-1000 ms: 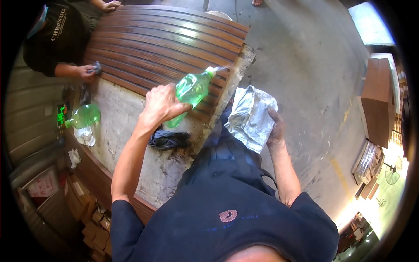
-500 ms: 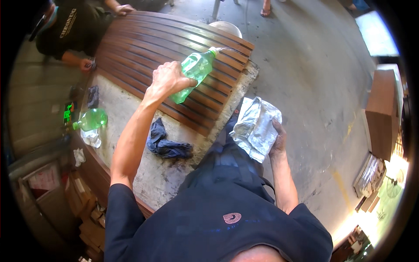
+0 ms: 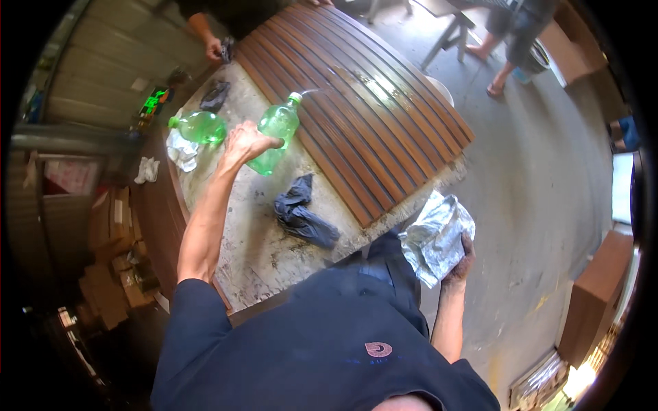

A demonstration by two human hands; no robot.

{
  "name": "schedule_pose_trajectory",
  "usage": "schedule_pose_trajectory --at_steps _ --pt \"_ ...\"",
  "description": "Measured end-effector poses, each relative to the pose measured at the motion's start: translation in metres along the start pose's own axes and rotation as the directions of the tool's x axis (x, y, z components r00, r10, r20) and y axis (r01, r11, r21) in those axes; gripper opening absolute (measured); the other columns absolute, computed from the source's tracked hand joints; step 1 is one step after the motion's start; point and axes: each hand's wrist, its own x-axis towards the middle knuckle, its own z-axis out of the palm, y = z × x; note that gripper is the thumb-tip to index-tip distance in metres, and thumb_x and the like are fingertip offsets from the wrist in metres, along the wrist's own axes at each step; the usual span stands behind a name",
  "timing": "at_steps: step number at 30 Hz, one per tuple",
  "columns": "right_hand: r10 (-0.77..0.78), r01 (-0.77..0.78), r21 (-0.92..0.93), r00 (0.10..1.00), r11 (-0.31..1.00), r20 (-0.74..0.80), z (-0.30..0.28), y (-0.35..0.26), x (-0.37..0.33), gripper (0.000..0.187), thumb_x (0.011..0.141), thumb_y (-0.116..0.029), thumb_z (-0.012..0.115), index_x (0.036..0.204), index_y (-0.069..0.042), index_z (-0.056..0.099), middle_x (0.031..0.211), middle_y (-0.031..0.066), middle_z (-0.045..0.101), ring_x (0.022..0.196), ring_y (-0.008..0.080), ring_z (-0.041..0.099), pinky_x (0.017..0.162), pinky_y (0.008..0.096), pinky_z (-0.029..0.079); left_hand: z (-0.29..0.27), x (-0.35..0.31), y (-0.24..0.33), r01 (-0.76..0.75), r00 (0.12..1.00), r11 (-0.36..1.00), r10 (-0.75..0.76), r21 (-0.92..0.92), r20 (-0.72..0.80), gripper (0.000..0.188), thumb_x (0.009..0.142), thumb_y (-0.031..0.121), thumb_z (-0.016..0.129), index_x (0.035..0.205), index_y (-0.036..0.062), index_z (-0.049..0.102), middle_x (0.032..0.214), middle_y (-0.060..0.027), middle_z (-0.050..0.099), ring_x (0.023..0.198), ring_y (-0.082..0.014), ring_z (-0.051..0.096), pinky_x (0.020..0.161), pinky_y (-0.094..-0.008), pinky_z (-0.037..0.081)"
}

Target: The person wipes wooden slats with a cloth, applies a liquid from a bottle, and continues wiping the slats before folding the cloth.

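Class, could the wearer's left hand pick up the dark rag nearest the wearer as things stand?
Probably not: the left hand is holding a green bottle, though nothing covers the rag.

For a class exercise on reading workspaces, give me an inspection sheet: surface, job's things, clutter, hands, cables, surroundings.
Surface: pale tabletop, stained.
Job's things: slatted brown panel, shiny in places; green bottle, tilted; pale cloth.
Clutter: second green bottle, on its side; crumpled dark cloths; crumpled white bundle.
Hands: left hand grips the green bottle; right hand holds the pale cloth.
Cables: nothing seen.
Surroundings: co-worker's hand beside the panel; bystander's legs; cardboard boxes.
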Motion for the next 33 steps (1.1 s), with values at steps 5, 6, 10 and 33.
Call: schedule_pose_trajectory --at_steps 5,6,10,33 --pt "0.013 -0.013 -0.031 1.000 0.999 0.006 0.010 0.009 -0.001 0.062 0.100 -0.025 0.065 0.154 0.004 0.050 0.143 0.0218 0.067 0.127 0.0393 0.068 0.114 0.0543 0.053 -0.011 0.044 -0.024 0.044 0.997 0.983 -0.054 -0.178 -0.051 0.083 0.068 0.057 0.087 0.119 -0.0071 0.078 0.116 -0.0290 0.078 0.111 -0.0394 0.076 0.098 -0.0435 0.059" --pt "0.016 -0.015 -0.022 1.000 1.000 0.018 0.011 0.013 -0.001 0.063 0.100 -0.026 0.066 0.153 0.004 0.050 0.143 0.0215 0.067 0.127 0.0393 0.068 0.114 0.0543 0.053 -0.017 0.061 -0.030 0.055 0.995 0.975 -0.071 -0.217 -0.064 0.083 0.068 0.057 0.087 0.120 -0.0074 0.078 0.116 -0.0279 0.078 0.109 -0.0384 0.077 0.097 -0.0433 0.059" --pt "-0.026 0.027 -0.054 1.000 0.998 0.015 0.030 0.013 -0.003 0.059 0.100 -0.028 0.068 0.148 0.003 0.055 0.137 0.0202 0.070 0.121 0.0372 0.071 0.109 0.0544 0.056 -0.026 0.121 -0.039 0.123 0.974 0.951 -0.171 -0.283 -0.152 0.084 0.069 0.057 0.088 0.123 -0.0072 0.077 0.118 -0.0258 0.078 0.113 -0.0364 0.076 0.098 -0.0426 0.058" --pt "-0.041 0.040 -0.051 0.999 0.998 -0.021 0.029 0.008 0.013 0.052 0.100 -0.022 0.066 0.145 0.004 0.058 0.131 0.0189 0.074 0.116 0.0345 0.073 0.106 0.0509 0.058 -0.045 0.148 0.052 -0.232 0.972 0.961 0.236 0.151 -0.012 0.077 0.071 0.054 0.089 0.122 -0.0028 0.076 0.124 -0.0272 0.076 0.117 -0.0408 0.073 0.103 -0.0461 0.057"
